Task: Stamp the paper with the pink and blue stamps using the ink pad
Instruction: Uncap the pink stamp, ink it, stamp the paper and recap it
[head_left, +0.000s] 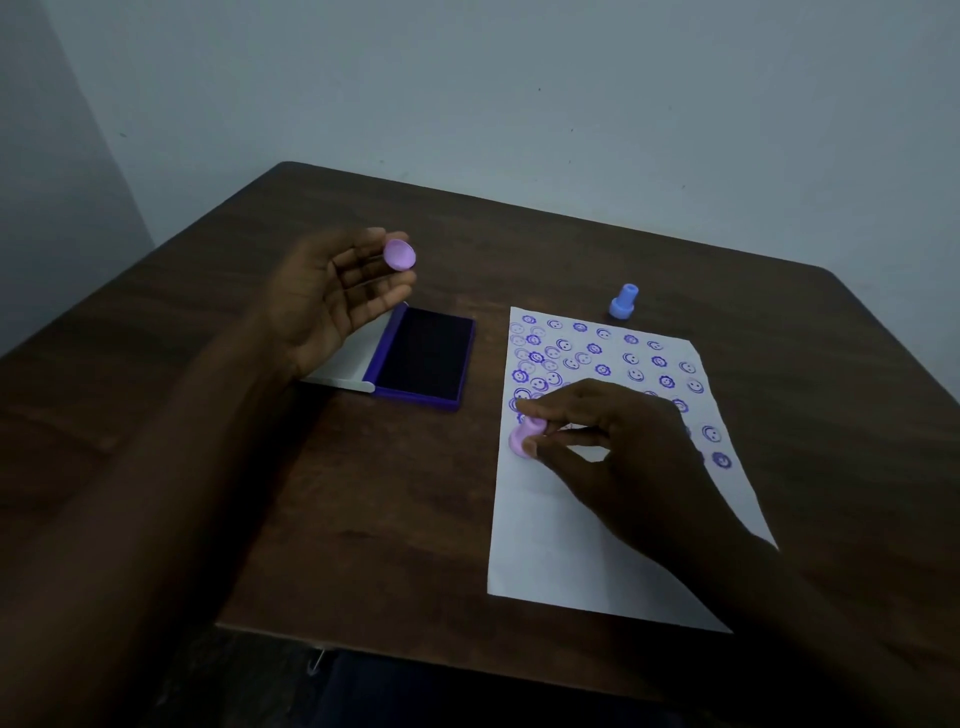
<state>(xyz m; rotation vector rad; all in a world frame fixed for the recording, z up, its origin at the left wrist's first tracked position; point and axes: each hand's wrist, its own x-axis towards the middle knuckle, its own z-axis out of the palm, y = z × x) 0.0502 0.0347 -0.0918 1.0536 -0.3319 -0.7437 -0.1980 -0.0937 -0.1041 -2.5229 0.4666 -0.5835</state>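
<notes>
Paper lies on the table toward 4 o'clock, its upper half covered in blue prints. On its left edge the right hand pinches the pink stamp — tilted, fingertips clamped. The left hand, palm up at 10 o'clock, grips a pink cap above the open ink pad. The blue stamp stands upright just beyond the paper's far edge — bare wood around it.
</notes>
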